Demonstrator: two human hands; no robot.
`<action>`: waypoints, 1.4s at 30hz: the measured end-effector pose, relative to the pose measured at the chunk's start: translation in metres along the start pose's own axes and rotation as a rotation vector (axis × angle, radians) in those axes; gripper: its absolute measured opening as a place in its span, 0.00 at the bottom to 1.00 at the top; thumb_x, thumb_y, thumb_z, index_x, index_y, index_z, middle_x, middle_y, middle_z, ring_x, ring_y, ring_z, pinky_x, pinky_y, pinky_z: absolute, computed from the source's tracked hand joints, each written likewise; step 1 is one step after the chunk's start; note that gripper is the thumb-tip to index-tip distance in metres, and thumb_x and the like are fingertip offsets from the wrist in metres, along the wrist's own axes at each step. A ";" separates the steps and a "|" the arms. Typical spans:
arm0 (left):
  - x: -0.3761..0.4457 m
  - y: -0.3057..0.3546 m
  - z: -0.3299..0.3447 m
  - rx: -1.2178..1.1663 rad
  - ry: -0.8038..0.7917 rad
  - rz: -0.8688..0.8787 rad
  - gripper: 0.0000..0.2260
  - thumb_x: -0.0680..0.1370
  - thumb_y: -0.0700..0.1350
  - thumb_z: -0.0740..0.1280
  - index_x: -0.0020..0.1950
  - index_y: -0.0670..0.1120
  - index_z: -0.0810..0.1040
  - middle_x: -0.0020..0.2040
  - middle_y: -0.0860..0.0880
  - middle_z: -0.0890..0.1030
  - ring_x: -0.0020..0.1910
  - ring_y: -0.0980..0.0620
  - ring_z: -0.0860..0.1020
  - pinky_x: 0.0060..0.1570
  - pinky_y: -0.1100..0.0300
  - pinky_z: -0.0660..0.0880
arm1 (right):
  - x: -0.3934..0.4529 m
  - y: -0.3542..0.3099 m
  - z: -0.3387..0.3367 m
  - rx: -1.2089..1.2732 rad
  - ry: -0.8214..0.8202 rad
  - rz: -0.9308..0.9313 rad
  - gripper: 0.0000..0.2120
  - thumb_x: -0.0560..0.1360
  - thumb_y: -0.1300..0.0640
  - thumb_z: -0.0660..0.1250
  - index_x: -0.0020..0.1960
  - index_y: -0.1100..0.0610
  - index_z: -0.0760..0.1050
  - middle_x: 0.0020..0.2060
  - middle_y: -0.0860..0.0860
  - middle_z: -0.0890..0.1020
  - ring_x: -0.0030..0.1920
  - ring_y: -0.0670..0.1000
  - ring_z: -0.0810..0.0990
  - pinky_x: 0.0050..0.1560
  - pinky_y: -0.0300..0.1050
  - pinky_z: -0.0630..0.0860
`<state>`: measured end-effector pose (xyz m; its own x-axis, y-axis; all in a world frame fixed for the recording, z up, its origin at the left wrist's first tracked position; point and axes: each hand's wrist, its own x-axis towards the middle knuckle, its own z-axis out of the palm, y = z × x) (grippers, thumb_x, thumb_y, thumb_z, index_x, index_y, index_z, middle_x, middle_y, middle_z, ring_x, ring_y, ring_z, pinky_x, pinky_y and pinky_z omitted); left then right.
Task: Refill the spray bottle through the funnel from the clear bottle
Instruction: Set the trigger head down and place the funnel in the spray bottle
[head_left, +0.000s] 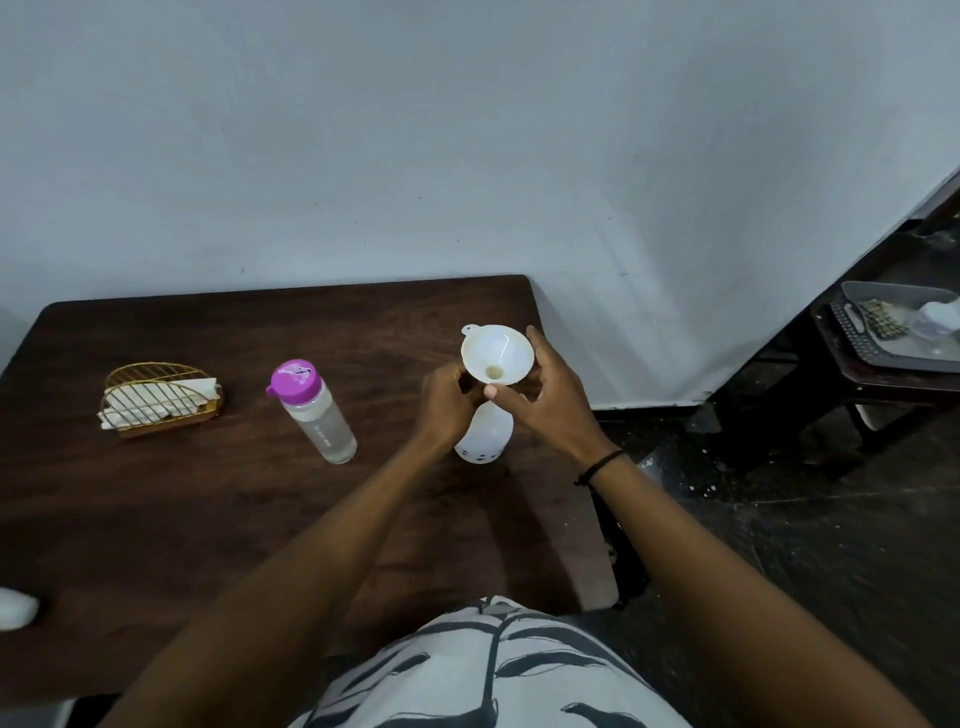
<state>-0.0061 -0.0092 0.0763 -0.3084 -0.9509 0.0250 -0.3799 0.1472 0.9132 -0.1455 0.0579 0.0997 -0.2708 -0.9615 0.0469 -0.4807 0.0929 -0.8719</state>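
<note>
1 wide-angle view from the person's head looks forward and down. The dark table (156, 519) fills the lower left and centre of the frame, close below; a pale wall (467, 130) spans the top, floor (831, 545) at lower right.

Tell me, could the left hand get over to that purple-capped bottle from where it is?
Probably yes. The clear bottle stands on the table just left of the left hand, with bare tabletop between them. But that hand is now at the neck of the spray bottle under the funnel, so it must let go first.
</note>
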 end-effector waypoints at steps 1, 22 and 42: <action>0.000 0.001 0.001 0.009 -0.002 0.006 0.09 0.75 0.35 0.70 0.54 0.40 0.83 0.49 0.45 0.85 0.47 0.53 0.81 0.42 0.63 0.76 | 0.000 0.000 0.000 0.004 -0.002 0.002 0.46 0.71 0.46 0.77 0.79 0.56 0.56 0.75 0.52 0.66 0.71 0.51 0.71 0.67 0.47 0.74; -0.015 -0.020 0.003 0.101 0.003 0.093 0.10 0.76 0.40 0.71 0.56 0.39 0.83 0.50 0.44 0.86 0.47 0.50 0.82 0.39 0.73 0.70 | -0.009 0.003 0.000 0.071 0.040 -0.019 0.40 0.68 0.47 0.79 0.75 0.53 0.67 0.66 0.46 0.76 0.67 0.47 0.76 0.63 0.47 0.78; -0.024 -0.033 0.010 -0.071 0.028 0.009 0.14 0.74 0.39 0.71 0.60 0.43 0.82 0.55 0.48 0.85 0.53 0.55 0.82 0.49 0.65 0.79 | -0.007 0.015 0.006 -0.183 -0.078 -0.021 0.42 0.71 0.44 0.75 0.78 0.53 0.61 0.70 0.50 0.73 0.69 0.49 0.71 0.63 0.46 0.76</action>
<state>0.0055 0.0119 0.0419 -0.2866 -0.9570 0.0440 -0.3145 0.1374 0.9393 -0.1458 0.0642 0.0829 -0.1968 -0.9802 0.0204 -0.6310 0.1107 -0.7679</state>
